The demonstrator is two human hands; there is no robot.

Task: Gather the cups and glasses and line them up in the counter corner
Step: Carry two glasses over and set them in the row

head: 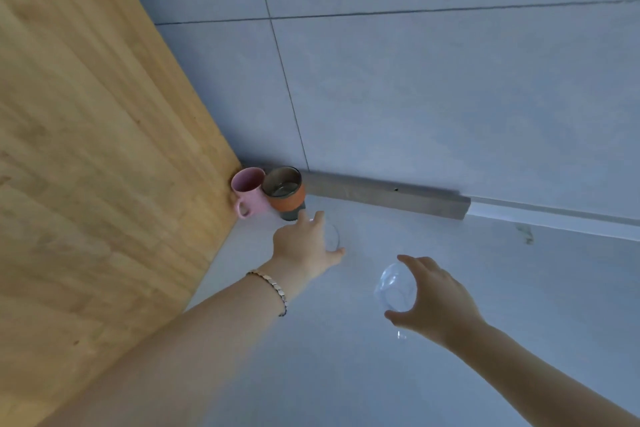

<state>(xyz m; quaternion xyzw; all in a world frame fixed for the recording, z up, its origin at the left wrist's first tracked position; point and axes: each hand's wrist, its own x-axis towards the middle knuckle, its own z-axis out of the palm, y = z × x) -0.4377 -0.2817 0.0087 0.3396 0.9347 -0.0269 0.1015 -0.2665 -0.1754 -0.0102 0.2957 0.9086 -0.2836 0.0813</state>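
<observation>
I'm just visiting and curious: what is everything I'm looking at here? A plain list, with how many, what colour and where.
pink mug: one, pink, in the counter corner against the wooden panel
banded cup: one, orange band, dark base, right beside the pink mug
first clear glass: one, transparent, just in front of the banded cup
second clear glass: one, transparent, farther from the corner
wooden panel: one, light brown, left
tiled wall: grey, behind
strip: one, grey, along the wall's foot
counter: one, whitish
bracelet: one, metallic, left wrist
left hand: grips the first clear glass
right hand: holds the second clear glass
</observation>
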